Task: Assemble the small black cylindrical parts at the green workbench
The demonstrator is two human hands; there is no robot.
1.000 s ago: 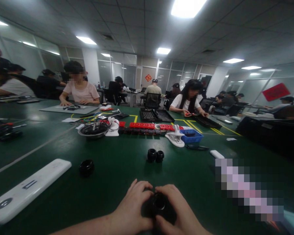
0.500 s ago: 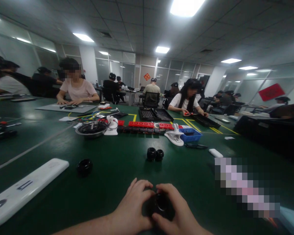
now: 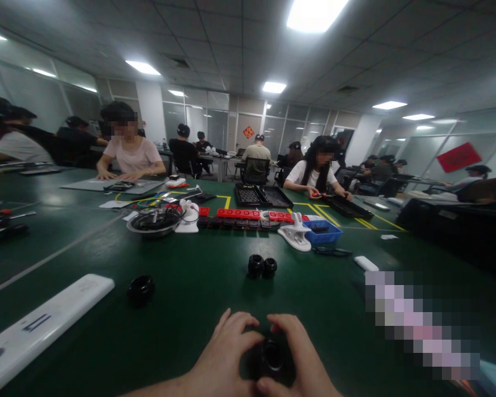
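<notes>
At the bottom centre of the head view, a glossy black ring-shaped part (image 3: 271, 355) stands on the green table between my hands. My right hand (image 3: 300, 355) curls round its right side, thumb near its front and fingers behind it. On the left, my left hand (image 3: 227, 350) has its thumb at the part's upper left edge, fingers curved. Two similar black parts (image 3: 262, 266) sit side by side farther up the table, and another black ring (image 3: 141, 289) lies to the left.
A long white device (image 3: 53, 325) lies at left, a pixelated object (image 3: 417, 328) at right. Behind are a metal bowl (image 3: 154, 221), a red and black strip (image 3: 237, 215), a white clip stand (image 3: 295, 234) and a blue tray (image 3: 323, 231). People sit across the table.
The view has shifted slightly, so most table objects appear a little lower. Both hands remain around the black part, with my right hand's fingers slightly lower in view.
</notes>
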